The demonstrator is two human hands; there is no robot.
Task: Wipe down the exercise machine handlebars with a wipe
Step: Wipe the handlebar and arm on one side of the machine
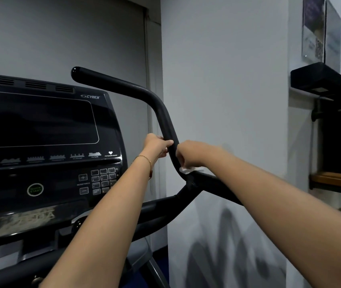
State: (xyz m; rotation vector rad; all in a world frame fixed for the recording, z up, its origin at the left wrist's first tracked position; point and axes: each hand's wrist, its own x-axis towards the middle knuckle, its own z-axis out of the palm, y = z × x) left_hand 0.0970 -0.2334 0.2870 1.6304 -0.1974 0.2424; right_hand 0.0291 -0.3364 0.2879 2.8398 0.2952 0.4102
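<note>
Both forearms reach forward and up from the bottom edge and meet at the bar on the machine's right side.

1. Console: the largest item, left of centre, with a dark screen. Its keypad lies just behind my left wrist. Neither grip touches it.

2. Handlebar: a black tube that rises from the frame joint, bends, and ends in a capped tip pointing up and left. The task's thing is this tube. Both grips sit on its lower straight run, just above the joint.

3. Left grip: clenched on the handlebar from the console side, thumb laid over the tube. Purpose, as I judge it: to steady the bar while the other grip wipes it.

4. Right grip: fingers curled round the wipe and pressing it to the tube's wall side, directly opposite the left grip. This grip is blurred, so the finger layout is unclear. A white corner of the wipe shows below the fist, at the bend.

5. Progress, as a judgement: the lower section is being wiped. The upper run and tip lie well apart from the wipe.

6. Containers: no wipe pack is in view. A shelf at far right carries dark equipment; I cannot tell its contents.
</note>
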